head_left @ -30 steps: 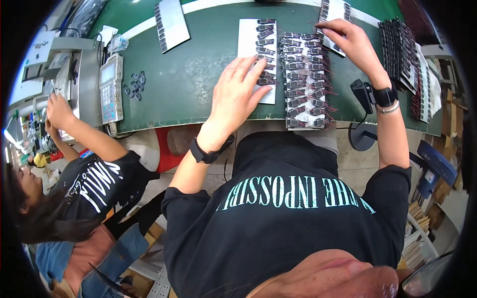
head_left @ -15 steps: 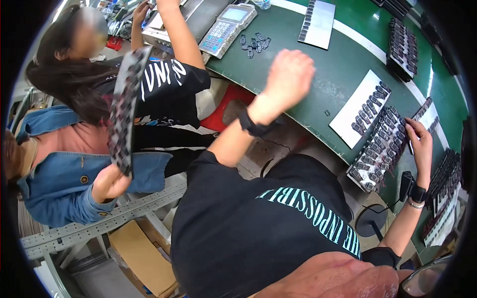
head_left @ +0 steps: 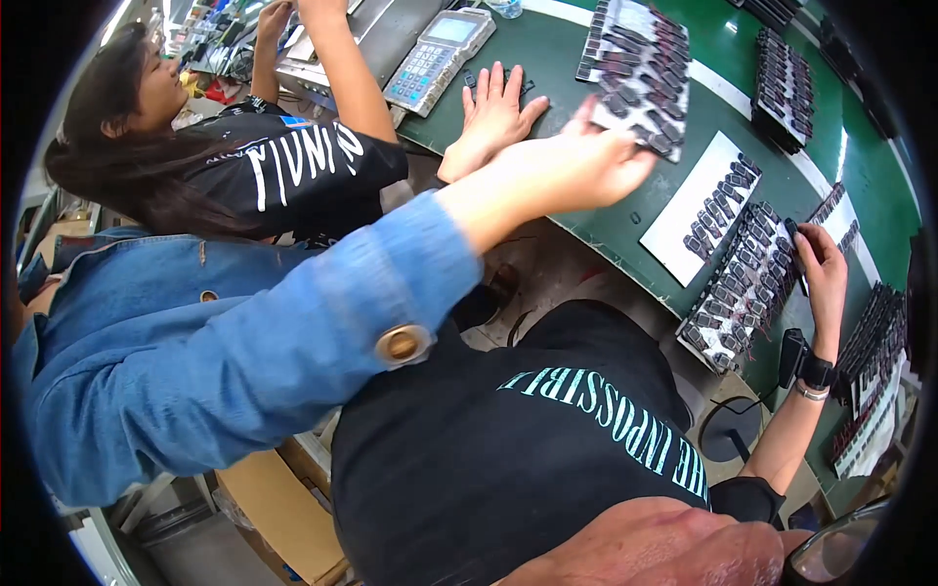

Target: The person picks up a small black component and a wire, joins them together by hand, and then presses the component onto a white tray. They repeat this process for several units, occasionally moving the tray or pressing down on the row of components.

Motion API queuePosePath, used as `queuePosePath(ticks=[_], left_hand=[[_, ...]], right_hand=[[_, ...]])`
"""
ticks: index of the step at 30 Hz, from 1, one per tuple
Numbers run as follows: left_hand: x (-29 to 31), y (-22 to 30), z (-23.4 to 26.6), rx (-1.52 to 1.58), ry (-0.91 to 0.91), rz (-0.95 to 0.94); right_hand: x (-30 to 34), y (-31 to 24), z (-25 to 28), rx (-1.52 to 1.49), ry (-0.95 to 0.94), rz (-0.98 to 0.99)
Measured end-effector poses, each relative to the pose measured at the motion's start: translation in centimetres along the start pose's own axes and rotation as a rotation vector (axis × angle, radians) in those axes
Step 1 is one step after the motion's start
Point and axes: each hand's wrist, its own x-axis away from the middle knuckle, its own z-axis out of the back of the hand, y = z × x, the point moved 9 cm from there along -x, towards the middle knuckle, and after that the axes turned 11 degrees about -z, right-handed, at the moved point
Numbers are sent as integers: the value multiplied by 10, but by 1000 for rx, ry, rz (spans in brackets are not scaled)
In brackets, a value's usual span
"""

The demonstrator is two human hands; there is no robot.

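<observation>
My left hand [head_left: 496, 115] lies with fingers spread on the green table, over small black frame-shaped parts [head_left: 528, 87] that it partly covers. My right hand [head_left: 824, 269] is bent at the right edge of a white board packed with rows of black parts with thin reddish wires [head_left: 740, 293]. Its fingers are closed around something thin and dark, too small to name. Left of that board lies a white sheet [head_left: 672, 232] with one row of black parts. A co-worker's hand [head_left: 611, 171] in a denim sleeve holds another loaded board [head_left: 640, 73] beyond my left hand.
The denim sleeve [head_left: 293, 332] crosses in front of my left arm, hiding most of it. A grey handheld device with keypad [head_left: 437, 61] stands at the table's left. More loaded boards [head_left: 784, 93] are stacked far right and near right [head_left: 870, 352]. Another person sits left.
My left hand has moved left and down onto the loose parts, its fingers spreading. The co-worker's board has swung from the left to over the table. My right hand has barely moved.
</observation>
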Motion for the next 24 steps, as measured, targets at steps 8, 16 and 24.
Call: queuePosePath(ticks=[8, 16, 24], left_hand=[[-158, 55, -108, 1406, 189, 353], [-158, 49, -107, 1886, -97, 283], [-90, 16, -72, 317, 144, -442]], right_hand=[[-6, 6, 28, -411, 82, 94], [65, -50, 87, -773, 153, 174], [109, -118, 55, -1151, -176, 380]])
